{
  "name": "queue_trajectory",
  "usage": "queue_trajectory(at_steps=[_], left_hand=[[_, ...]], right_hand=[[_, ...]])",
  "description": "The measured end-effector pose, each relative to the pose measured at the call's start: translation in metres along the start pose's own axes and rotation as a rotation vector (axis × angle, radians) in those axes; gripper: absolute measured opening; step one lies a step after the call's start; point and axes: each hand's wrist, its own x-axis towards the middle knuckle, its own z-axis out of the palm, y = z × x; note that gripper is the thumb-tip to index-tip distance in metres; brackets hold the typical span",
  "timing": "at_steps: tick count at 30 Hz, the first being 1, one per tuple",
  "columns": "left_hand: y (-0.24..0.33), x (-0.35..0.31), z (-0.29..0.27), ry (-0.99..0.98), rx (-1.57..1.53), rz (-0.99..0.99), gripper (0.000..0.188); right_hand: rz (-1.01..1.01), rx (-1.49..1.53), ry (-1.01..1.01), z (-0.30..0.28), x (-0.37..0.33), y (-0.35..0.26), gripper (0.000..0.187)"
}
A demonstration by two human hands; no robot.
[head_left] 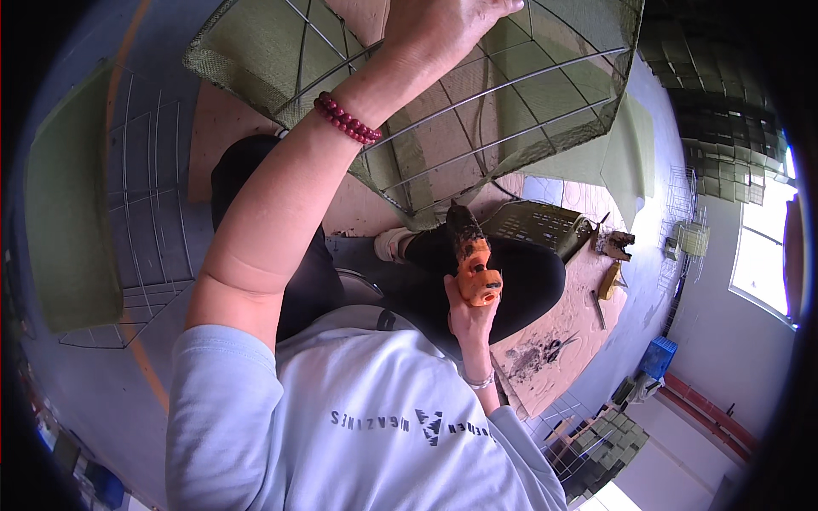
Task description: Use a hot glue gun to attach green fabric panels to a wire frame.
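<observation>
My left arm reaches up across the view, a dark red beaded bracelet on its wrist. My left hand (439,30) is at the top edge over a wire frame (498,85) covered in green mesh (554,140). Its fingers are mostly cut off, so I cannot tell whether it grips the frame. Low in the middle, my right hand (467,322) is closed around an orange gun-shaped tool (479,277). The tool's dark, dirty nose points up toward the frame's lower edge. A thin bracelet circles my right wrist.
Right of my knee, a board (545,341) carries scissors (558,347), dark scraps and a yellow tool (610,281). An olive perforated crate (541,226) stands beyond my leg. Wire grids (153,187) and a green mesh panel (72,204) lie at the left. Meshed frames (724,128) are stacked far right.
</observation>
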Motion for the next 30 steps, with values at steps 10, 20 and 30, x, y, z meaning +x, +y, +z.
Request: queue_trajectory(at_steps=[10, 20, 30], left_hand=[[0.001, 0.002, -0.003, -0.003, -0.006, -0.020, 0.016], [-0.002, 0.001, -0.001, 0.008, 0.001, 0.005, 0.016], [-0.003, 0.004, 0.000, -0.007, 0.011, 0.033, 0.016]], right_hand=[[-0.014, 0.019, 0.001, -0.005, 0.008, 0.002, 0.039], [0.016, 0.075, 0.016, -0.005, 0.003, 0.001, 0.041], [0.032, 0.021, -0.022, 0.001, -0.003, -0.006, 0.036]])
